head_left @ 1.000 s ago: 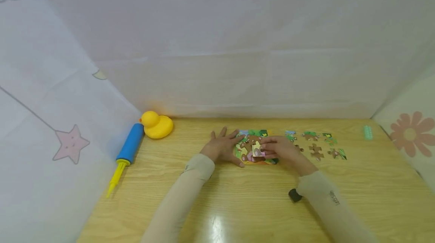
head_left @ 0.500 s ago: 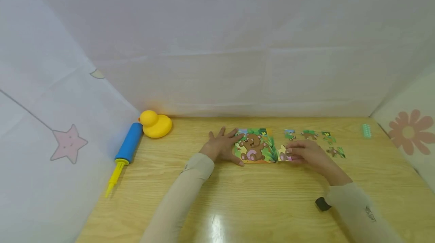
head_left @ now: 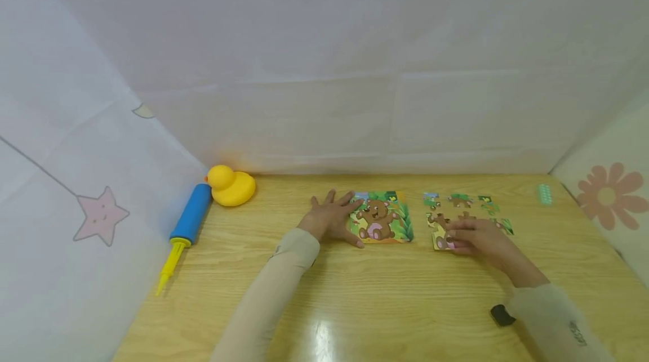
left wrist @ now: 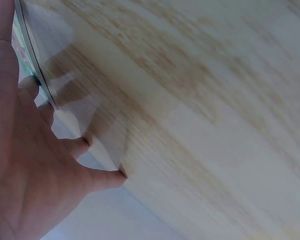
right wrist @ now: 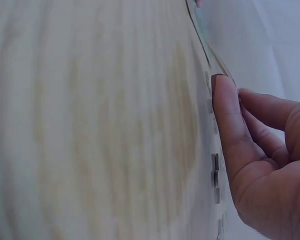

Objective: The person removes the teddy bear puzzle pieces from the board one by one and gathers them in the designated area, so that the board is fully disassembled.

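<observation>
A bear picture card (head_left: 379,218) lies on the table, and my left hand (head_left: 332,220) rests at its left edge with the fingers spread. In the left wrist view those fingers (left wrist: 105,179) touch the wood and the card's edge. To the card's right, my right hand (head_left: 487,241) pinches a jigsaw piece (head_left: 442,241) by its right side, over the lower left of several loose pieces. Thumb and finger meet on the thin piece (right wrist: 221,62) in the right wrist view. The hand partly hides a brown piece (head_left: 466,216); another brown piece (head_left: 436,219) sits just above the pinched one.
More loose jigsaw pieces (head_left: 460,200) lie in a row behind the right hand. A yellow rubber duck (head_left: 232,186) and a blue and yellow hand pump (head_left: 191,214) are at the left. A small green studded block (head_left: 545,194) sits far right. White cloth (head_left: 324,120) walls the table.
My right hand has carried the jigsaw piece rightwards from above the bear card to the loose pieces. The card is now uncovered on its right. My left hand stays in place.
</observation>
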Demonstrator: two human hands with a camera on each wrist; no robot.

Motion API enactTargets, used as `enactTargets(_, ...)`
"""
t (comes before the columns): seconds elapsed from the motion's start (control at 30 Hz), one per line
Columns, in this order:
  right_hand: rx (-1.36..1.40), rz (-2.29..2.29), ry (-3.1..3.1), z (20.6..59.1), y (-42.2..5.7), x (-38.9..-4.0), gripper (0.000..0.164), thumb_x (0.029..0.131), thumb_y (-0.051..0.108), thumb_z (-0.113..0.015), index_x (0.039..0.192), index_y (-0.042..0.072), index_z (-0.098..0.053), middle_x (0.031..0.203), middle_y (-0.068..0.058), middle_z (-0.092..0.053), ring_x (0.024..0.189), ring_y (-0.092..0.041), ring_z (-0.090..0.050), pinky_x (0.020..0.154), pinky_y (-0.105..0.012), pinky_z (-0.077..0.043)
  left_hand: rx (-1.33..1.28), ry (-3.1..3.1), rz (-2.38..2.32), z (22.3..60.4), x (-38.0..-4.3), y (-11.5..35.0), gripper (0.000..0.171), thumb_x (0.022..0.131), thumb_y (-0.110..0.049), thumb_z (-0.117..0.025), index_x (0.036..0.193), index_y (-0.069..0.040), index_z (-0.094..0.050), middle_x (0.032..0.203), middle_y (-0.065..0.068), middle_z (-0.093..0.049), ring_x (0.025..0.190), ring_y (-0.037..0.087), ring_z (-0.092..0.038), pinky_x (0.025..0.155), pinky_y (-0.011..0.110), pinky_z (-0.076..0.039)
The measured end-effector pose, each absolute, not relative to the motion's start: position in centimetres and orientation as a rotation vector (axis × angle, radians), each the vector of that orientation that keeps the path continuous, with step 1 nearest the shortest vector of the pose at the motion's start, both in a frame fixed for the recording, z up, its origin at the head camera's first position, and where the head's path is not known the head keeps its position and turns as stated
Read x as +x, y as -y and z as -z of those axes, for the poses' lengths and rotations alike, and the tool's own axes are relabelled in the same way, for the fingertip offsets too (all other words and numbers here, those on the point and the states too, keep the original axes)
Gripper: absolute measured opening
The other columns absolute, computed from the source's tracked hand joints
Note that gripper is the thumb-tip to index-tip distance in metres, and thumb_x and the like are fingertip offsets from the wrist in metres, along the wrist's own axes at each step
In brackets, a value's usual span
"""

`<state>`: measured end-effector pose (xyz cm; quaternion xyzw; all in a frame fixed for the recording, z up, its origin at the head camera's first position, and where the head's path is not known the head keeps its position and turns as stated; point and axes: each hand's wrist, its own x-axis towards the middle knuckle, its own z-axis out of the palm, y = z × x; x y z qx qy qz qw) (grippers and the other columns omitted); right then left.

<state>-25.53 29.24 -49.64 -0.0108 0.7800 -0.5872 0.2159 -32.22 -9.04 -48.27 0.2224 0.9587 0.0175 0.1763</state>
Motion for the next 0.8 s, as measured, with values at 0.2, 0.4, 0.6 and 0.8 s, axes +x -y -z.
enactTargets(0.2, -0.016, 1.621, -2.133, 50.2, -29.5, -25.4, 0.041, 0.105, 0.01, -0.053, 0.137, -0.016, -0.05, 0.111, -0.007, -0.07, 0.091, -0.013, -0.073, 0.084, -0.03, -0.062, 0.643, -2.714, -0.053, 48.1, -32.1, 9.2, 0.116, 0.07, -0.086, -0.065, 0.162, -0.044, -0.009, 0.173, -0.009, 0.001, 0.158, 0.043, 0.001, 0.116, 0.08, -0.009)
enactTargets(0.4, -0.076, 1.47, -2.317, 49.7, -29.5, -25.4, 0.041, 0.105, 0.016, -0.055, 0.134, -0.013, -0.056, 0.12, -0.022, -0.069, 0.091, -0.015, -0.075, 0.08, -0.03, -0.063, 0.651, -2.724, -0.059, 48.0, -32.0, 9.1, 0.115, 0.07, -0.085, -0.065, 0.162, -0.043, -0.01, 0.173, -0.008, -0.001, 0.158, 0.043, -0.001, 0.115, 0.08, -0.01)
enactTargets(0.6, -0.079, 1.443, -2.352, 49.0, -29.8, -25.3, 0.048, 0.106, 0.021, -0.054, 0.136, -0.016, -0.053, 0.124, -0.027, -0.068, 0.095, -0.02, -0.076, 0.081, -0.031, -0.063, 0.648, -2.72, -0.046, 47.9, -31.9, 9.0, 0.116, 0.07, -0.086, -0.064, 0.162, -0.042, -0.01, 0.173, -0.008, 0.0, 0.158, 0.043, -0.001, 0.115, 0.08, -0.01)
enactTargets(0.8, -0.087, 1.412, -2.381, 48.7, -30.0, -25.5, 0.054, 0.107, 0.03, -0.052, 0.135, -0.016, -0.054, 0.123, -0.026, -0.07, 0.095, -0.021, -0.075, 0.08, -0.031, -0.063, 0.638, -2.722, -0.022, 47.8, -31.9, 8.9, 0.116, 0.07, -0.087, -0.064, 0.162, -0.042, -0.01, 0.173, -0.008, 0.0, 0.158, 0.042, -0.002, 0.116, 0.079, -0.012)
